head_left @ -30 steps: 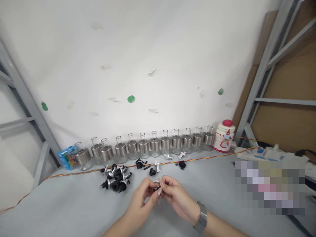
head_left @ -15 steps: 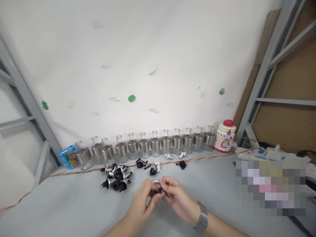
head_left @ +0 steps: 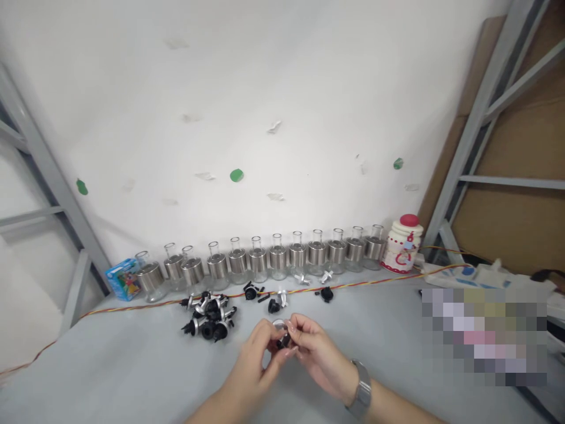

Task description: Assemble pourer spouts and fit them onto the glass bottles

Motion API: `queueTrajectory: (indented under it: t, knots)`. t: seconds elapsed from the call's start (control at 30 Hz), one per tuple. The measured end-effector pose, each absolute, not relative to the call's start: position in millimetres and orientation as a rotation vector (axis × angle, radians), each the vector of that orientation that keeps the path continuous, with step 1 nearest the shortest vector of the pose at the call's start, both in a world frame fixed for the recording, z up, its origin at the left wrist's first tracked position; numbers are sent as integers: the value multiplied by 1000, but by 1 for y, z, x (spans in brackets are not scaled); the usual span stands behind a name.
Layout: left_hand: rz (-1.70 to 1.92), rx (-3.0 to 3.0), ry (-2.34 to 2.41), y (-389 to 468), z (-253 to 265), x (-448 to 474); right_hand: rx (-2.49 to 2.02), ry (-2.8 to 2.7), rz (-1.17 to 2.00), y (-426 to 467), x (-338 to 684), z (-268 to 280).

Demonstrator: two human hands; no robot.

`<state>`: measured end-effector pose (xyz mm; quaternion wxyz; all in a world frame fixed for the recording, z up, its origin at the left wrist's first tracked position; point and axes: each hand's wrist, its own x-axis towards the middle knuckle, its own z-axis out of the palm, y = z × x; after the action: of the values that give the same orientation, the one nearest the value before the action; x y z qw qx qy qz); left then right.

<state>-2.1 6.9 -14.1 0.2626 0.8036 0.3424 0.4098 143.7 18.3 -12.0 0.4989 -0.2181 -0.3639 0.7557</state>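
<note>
My left hand (head_left: 258,353) and my right hand (head_left: 315,344) meet over the front of the table, both closed on one small bottle pourer (head_left: 282,340) with silver and black parts. Fingers cover most of it. Up and left of my left hand lies a heap of silver-and-black bottle pourers (head_left: 207,318). Just beyond my fingers rest a black pourer cap (head_left: 274,305) and a silver spout (head_left: 283,297). Farther back are another black cap (head_left: 326,294), two more silver spouts (head_left: 326,277), and black pieces (head_left: 251,292).
Several glass bottles with metal sleeves (head_left: 278,259) line the wall. A blue box (head_left: 123,279) stands at their left end, a white jar with a red lid (head_left: 402,244) at their right. A twisted red-yellow wire (head_left: 379,281) crosses the table. Plastic bags (head_left: 489,277) lie at right.
My fingertips have shifted slightly around the bottle pourer, and the left thumb sits a little farther right. The things on the table stay where they were.
</note>
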Motion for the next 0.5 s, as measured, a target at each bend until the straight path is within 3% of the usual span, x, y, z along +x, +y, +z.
queueTrajectory:
  t: [0.5]
  knots:
    - [1135, 2341, 969, 8, -18, -3, -536, -868, 1833, 16, 142, -10]
